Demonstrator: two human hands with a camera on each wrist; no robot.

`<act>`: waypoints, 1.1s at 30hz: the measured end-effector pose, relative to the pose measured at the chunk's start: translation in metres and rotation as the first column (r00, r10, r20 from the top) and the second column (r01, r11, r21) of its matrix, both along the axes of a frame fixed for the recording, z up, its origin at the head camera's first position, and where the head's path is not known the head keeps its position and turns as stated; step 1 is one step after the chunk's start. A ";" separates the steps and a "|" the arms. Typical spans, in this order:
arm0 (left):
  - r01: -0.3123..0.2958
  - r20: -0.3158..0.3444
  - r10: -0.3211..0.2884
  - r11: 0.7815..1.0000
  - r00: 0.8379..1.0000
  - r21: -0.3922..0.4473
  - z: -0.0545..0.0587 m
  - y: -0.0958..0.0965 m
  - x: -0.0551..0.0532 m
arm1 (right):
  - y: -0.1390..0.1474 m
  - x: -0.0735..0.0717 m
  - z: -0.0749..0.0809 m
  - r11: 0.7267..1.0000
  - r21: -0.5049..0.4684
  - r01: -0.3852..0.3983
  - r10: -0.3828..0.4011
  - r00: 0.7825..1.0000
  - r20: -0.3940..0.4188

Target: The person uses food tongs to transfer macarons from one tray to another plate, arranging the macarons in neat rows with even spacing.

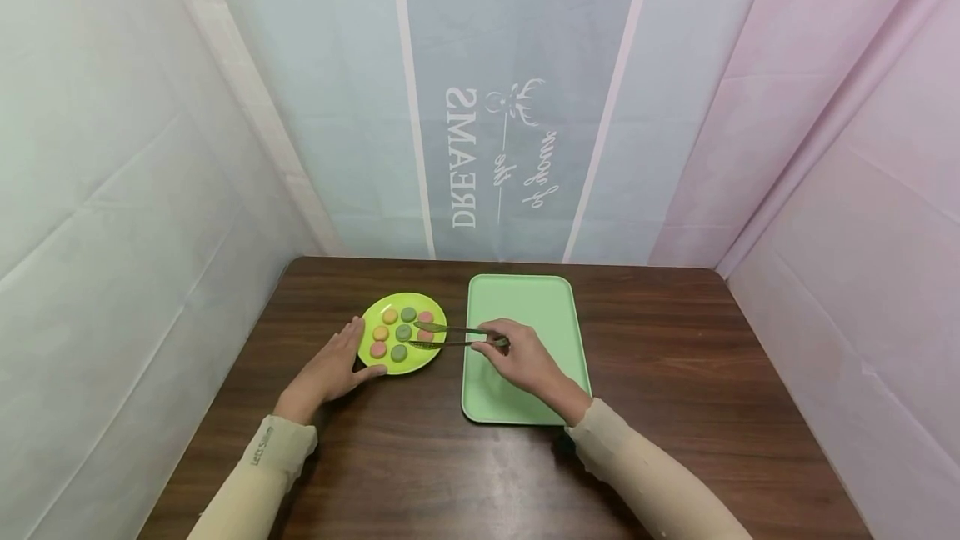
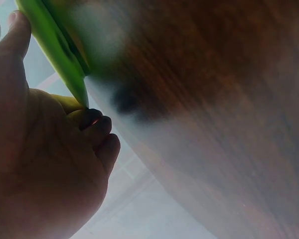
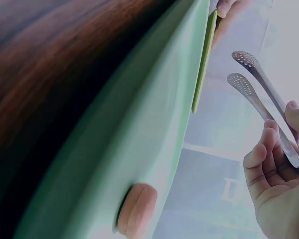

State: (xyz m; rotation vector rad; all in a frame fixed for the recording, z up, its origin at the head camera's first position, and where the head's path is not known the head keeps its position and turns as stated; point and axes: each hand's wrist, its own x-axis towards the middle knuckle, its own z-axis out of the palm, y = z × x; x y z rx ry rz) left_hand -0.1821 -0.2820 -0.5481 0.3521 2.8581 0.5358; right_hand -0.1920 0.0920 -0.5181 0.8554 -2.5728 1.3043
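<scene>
My right hand point(image 1: 517, 354) holds metal tongs point(image 1: 442, 344), whose spread, perforated tips point(image 3: 241, 83) reach over the right part of a yellow-green plate point(image 1: 408, 367). On the plate lie several macarons: orange ones point(image 1: 381, 332) at the left, green ones point(image 1: 403, 332) down the middle, pink ones point(image 1: 425, 317) mostly at the right. Nothing shows between the tong tips. With its fingers extended along the left rim and its thumb at the front rim, my left hand point(image 1: 332, 362) touches the plate. A pinkish macaron point(image 3: 137, 211) sits on the light green tray point(image 1: 521, 298); my right arm hides it in the head view.
The dark wooden table point(image 1: 652, 340) carries both plate and tray, the tray standing just right of the plate. A printed cloth backdrop point(image 1: 525, 40) rises behind the table's far edge, with pale cloth walls on both sides.
</scene>
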 end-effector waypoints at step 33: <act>-0.002 0.029 0.002 1.000 1.000 -0.001 0.013 -0.001 -0.003 | 0.062 0.010 0.010 0.989 0.012 0.145 -0.146 0.987 0.066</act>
